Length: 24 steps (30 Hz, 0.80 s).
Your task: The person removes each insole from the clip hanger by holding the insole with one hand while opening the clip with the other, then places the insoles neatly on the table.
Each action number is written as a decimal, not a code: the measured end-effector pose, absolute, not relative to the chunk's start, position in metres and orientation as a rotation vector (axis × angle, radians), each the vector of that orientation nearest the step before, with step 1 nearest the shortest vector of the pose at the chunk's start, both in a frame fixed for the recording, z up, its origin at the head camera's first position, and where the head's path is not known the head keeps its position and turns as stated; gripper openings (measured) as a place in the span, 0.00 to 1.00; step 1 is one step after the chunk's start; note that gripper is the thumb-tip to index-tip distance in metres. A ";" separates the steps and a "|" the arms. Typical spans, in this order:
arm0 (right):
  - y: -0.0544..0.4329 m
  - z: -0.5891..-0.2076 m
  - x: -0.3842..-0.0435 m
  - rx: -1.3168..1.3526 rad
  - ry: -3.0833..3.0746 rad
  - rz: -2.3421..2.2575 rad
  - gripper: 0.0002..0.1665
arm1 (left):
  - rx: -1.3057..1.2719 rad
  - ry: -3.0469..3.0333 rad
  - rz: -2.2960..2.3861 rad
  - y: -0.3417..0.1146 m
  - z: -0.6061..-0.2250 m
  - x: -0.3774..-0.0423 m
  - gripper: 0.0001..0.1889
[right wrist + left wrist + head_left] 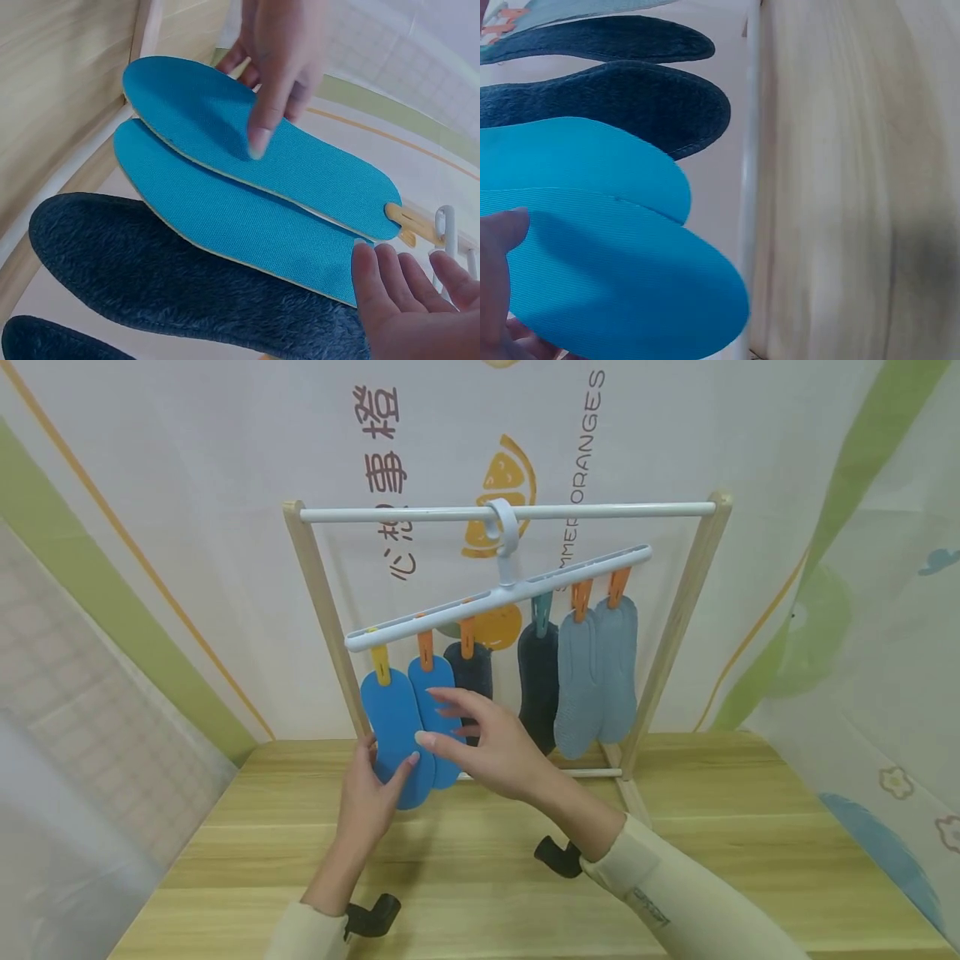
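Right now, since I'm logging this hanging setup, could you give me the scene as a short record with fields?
Left hand: holds the leftmost flat blue insole, thumb in front
Right hand: grips nothing, near the blue pair; contact unclear
Hanger: white bar-shaped hanger, tilted, left end lower
Support: white round rod on a pale wooden frame
Other insoles: second blue one, two dark fuzzy ones, two pale grey-blue ones
Held insole's clip: yellow clip

Nearer blue insole (392,722) hangs, slightly tilted, from yellow clip (382,667), held in my left hand (369,800); overlaps second blue insole (431,718).
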State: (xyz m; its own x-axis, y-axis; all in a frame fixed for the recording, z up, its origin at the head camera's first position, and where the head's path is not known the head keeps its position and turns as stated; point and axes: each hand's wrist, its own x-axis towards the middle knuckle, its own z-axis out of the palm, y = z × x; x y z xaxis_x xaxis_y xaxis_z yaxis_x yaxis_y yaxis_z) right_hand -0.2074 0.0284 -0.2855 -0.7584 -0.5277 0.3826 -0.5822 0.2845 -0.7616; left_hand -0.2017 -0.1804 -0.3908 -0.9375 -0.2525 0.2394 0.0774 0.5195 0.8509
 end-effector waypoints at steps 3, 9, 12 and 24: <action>0.024 -0.282 -0.208 1.055 -2.471 1.533 0.35 | 0.158 -2.436 -1.392 -0.182 -0.394 -0.202 0.40; 0.013 -0.278 -0.209 1.062 -2.438 1.611 0.35 | 0.202 -2.452 -1.393 -0.183 -0.399 -0.202 0.38; 0.009 -0.278 -0.209 1.044 -2.453 1.626 0.36 | 0.218 -2.458 -1.385 -0.184 -0.404 -0.200 0.38; -0.002 -0.272 -0.213 1.079 -2.420 1.666 0.35 | 0.223 -2.469 -1.364 -0.180 -0.416 -0.193 0.29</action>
State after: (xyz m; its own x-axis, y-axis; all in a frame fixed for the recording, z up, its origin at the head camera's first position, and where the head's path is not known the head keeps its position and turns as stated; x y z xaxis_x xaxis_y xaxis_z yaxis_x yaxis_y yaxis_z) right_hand -0.2126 -0.0016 -0.2717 -0.7622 -0.5268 0.3762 -0.5395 0.1957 -0.8190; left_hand -0.1926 -0.1795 -0.4162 -0.9394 -0.2826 0.1939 0.0137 0.5342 0.8452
